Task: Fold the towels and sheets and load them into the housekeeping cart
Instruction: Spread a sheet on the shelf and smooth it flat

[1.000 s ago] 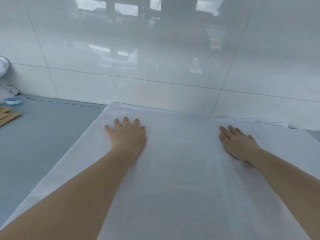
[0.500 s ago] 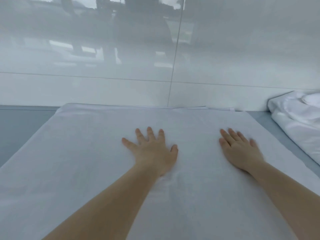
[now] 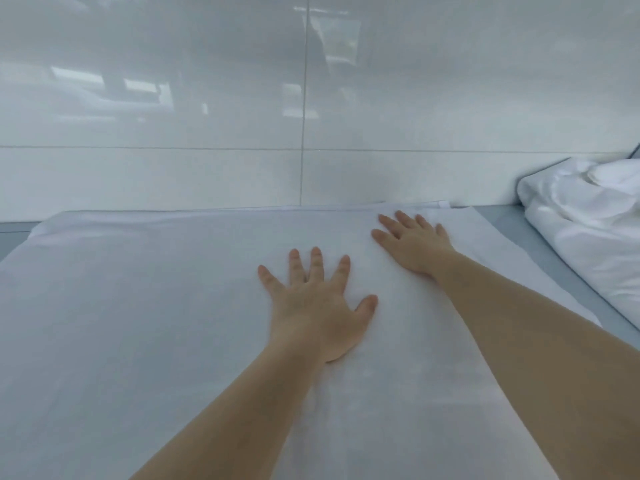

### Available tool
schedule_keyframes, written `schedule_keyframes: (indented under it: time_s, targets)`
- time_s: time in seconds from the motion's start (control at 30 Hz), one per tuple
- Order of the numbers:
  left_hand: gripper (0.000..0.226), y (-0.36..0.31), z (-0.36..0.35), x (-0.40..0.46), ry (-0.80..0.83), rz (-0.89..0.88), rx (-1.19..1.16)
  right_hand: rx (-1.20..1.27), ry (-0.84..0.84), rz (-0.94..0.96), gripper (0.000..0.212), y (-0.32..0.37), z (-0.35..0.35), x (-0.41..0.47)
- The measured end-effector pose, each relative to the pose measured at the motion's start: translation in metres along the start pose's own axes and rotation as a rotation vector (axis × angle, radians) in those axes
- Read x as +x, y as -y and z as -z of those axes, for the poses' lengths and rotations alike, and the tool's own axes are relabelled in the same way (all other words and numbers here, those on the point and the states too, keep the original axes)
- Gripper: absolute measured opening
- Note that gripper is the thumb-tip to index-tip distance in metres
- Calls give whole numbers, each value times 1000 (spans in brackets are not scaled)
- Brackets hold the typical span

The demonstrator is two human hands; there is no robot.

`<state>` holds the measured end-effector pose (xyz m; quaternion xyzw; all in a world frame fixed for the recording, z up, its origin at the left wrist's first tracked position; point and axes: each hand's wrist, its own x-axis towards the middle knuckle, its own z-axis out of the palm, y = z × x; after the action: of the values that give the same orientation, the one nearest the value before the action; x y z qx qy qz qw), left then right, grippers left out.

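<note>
**Grey table against glossy white tiles: sheet pressed flat**

The white sheet (image 3: 138, 323) covers the grey table (image 3: 512, 216). Left hand (image 3: 315, 306) and right hand (image 3: 414, 242) rest flat on it, fingers spread. It looks thin, limp and light; best taken by corners. Crumpled linen (image 3: 588, 230) lies right.

A tiled wall (image 3: 311, 98) is closing off the whole upper half of the frame, directly behind the sheet (image 3: 138, 323). A heap of crumpled white linen (image 3: 588, 230) is occupying the right edge. The left half of the sheet is lying flat and unobstructed; a bare grey strip (image 3: 519, 251) is running between sheet and heap.
</note>
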<state>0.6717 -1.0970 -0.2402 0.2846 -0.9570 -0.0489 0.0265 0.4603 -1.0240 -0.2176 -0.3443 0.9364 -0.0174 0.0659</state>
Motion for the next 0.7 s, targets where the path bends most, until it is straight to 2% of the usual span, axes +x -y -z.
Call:
schedule_keyframes:
  time_s: [0.13, 0.23, 0.27, 0.37, 0.47, 0.57, 0.7]
  targets:
    - [78, -1, 0, -1, 3, -23, -21, -19, -13, -285, 64, -73, 7, -12]
    - [70, 0, 4, -3, -35, -93, -62, 3, -7, -344, 64, -69, 9, -34]
    - [62, 0, 7, -5, -76, -131, -101, 13, -8, -286, 63, -56, 7, -45]
    - [32, -1, 14, -14, -252, -237, -155, 63, -8, 45, 57, -6, -12, -93]
    - [28, -6, 20, -23, -340, -249, -97, 62, -46, 235, 57, 27, -27, -148]
    - [30, -9, 20, -33, -282, -187, -123, 37, -19, 229, 58, 24, -27, -178]
    - [59, -12, 10, -67, -29, -151, -66, 34, -15, 61, 56, 9, -28, -207]
